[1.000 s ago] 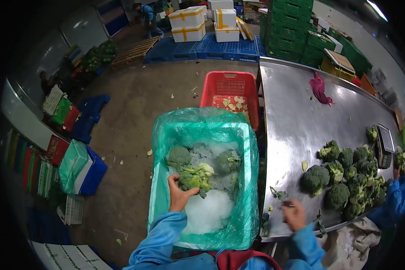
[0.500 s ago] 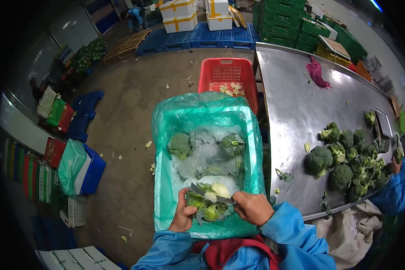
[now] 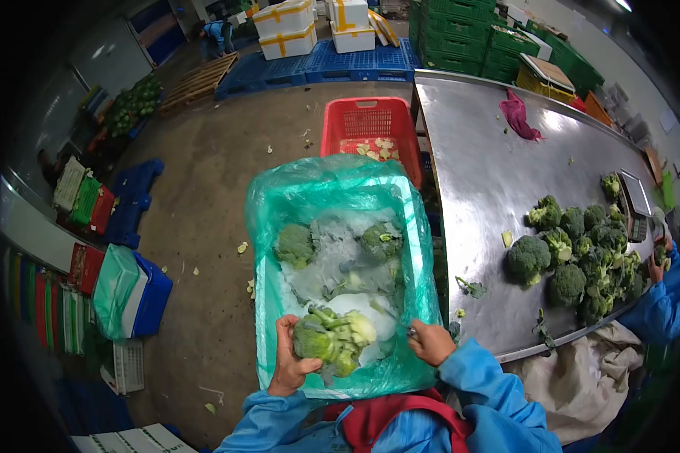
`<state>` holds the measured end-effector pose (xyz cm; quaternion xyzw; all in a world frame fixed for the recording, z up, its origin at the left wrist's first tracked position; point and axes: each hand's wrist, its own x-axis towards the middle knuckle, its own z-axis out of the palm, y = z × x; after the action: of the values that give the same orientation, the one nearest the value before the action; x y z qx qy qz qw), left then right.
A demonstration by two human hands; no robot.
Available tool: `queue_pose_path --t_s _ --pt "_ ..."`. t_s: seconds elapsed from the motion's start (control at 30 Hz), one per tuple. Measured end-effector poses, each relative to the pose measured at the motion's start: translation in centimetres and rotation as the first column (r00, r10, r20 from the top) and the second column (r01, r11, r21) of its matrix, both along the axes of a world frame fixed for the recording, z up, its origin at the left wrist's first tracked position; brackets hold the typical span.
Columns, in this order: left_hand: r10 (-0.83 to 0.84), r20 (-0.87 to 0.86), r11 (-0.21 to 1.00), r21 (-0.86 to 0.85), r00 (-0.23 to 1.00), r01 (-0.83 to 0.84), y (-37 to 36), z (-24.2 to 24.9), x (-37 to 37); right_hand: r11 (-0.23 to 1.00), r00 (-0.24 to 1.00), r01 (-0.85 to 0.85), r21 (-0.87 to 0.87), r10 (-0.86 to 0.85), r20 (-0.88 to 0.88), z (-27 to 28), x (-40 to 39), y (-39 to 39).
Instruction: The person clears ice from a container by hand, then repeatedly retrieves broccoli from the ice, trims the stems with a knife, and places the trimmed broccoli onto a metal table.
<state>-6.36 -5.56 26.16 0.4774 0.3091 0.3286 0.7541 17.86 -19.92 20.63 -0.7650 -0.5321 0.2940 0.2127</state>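
Note:
My left hand (image 3: 287, 361) is closed round a broccoli head (image 3: 321, 340), its pale cut stem pointing right. To the right, my right hand (image 3: 432, 344) grips a knife (image 3: 412, 333); only the handle end shows clearly and the blade is smeared by motion. Knife and broccoli are apart. Both hands are over the near end of a box (image 3: 260, 302) lined with green plastic film. Inside it, crushed ice (image 3: 332, 245) surrounds a broccoli head (image 3: 295, 246) on the left and another broccoli head (image 3: 382, 240) on the right.
A steel table (image 3: 468, 181) at right bears a heap of broccoli (image 3: 582, 249), a scale (image 3: 636, 196) and a pink cloth (image 3: 518, 117). A co-worker's blue sleeve (image 3: 669, 298) is at its far right. Beyond the box stands a red crate (image 3: 370, 113) with trimmings.
The knife has come away from the broccoli's stem and moved right and down with my right hand. The broccoli has shifted left in my left hand, and its stem end now shows pale.

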Motion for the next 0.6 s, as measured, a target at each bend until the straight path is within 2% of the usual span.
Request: queue_pose_path --t_s 0.03,0.1,0.13,0.17,0.2,0.23,0.27,0.3,0.37,0.4,0.43,0.47,0.5,0.53,0.57,0.6 --pt "0.003 0.016 0.999 -0.051 1.0 -0.003 0.4 -0.2 -0.4 1.0 1.0 -0.005 0.01 0.004 0.003 0.6 0.2 0.4" --pt "-0.003 -0.026 1.0 -0.017 1.0 0.003 0.4 -0.1 -1.2 0.999 0.975 0.038 0.028 -0.031 -0.219 2.8 -0.3 -0.3" --pt "-0.011 -0.035 1.0 -0.012 0.999 0.011 0.7 -0.4 -1.3 0.993 0.969 0.023 0.117 0.006 -0.248 3.9 -0.6 0.4" --pt "-0.017 -0.029 1.0 0.005 0.999 0.017 1.2 -0.5 -0.9 0.992 0.97 0.031 0.124 0.0 -0.242 5.0 -0.7 1.3" --pt "-0.021 -0.025 1.0 0.012 0.999 0.022 1.3 -0.3 -0.5 0.976 0.972 -0.022 0.215 0.072 -0.225 6.2 -1.1 2.1" --pt "-0.023 0.016 0.998 -0.063 1.0 0.024 1.2 0.0 -0.2 0.95 0.969 -0.078 0.301 0.144 -0.203 7.3 -1.6 2.7" --pt "-0.02 0.055 0.99 -0.139 0.998 0.028 0.9 0.3 0.0 0.95 0.972 -0.112 0.293 0.166 -0.164 8.4 -2.1 3.1" --pt "-0.02 0.053 0.99 -0.138 0.998 0.027 0.7 0.5 0.2 0.949 0.972 -0.112 0.294 0.166 -0.166 8.9 -2.6 3.2" --pt "0.017 0.143 0.971 -0.237 0.99 0.018 0.3 0.9 0.5 0.933 0.985 -0.159 0.323 0.171 -0.01 9.2 -3.1 3.4" --pt "0.017 0.139 0.971 -0.24 0.99 0.017 0.2 1.0 0.5 0.94 0.99 -0.112 0.321 0.132 -0.04 7.3 -2.8 3.0" --pt "0.032 0.206 0.962 -0.271 0.978 0.026 0.0 1.1 0.3 0.943 0.991 -0.108 0.316 0.129 -0.046 3.0 -1.7 1.5" --pt "0.052 0.276 0.954 -0.297 0.96 0.034 0.0 1.3 0.2 0.987 0.993 -0.107 0.117 0.113 -0.042 -2.1 0.0 -0.4" --pt "0.06 0.284 0.957 -0.289 0.957 0.026 0.6 1.5 0.2 0.991 0.994 -0.109 -0.076 0.107 -0.024 -4.6 1.3 -0.6" --pt "0.031 0.184 0.982 -0.188 0.982 0.004 1.2 1.7 0.2 0.989 0.991 -0.133 -0.068 0.133 -0.011 -3.3 2.0 0.7" --pt "0.014 0.054 0.994 -0.112 0.998 -0.008 0.9 1.8 -0.5 0.997 0.963 -0.054 -0.055 0.037 -0.267 -0.6 1.5 1.1" --pt "0.002 -0.013 0.998 -0.06 1.0 -0.002 1.4 0.9 -0.7 0.996 0.857 0.047 -0.071 -0.077 -0.509 1.9 0.6 1.3"
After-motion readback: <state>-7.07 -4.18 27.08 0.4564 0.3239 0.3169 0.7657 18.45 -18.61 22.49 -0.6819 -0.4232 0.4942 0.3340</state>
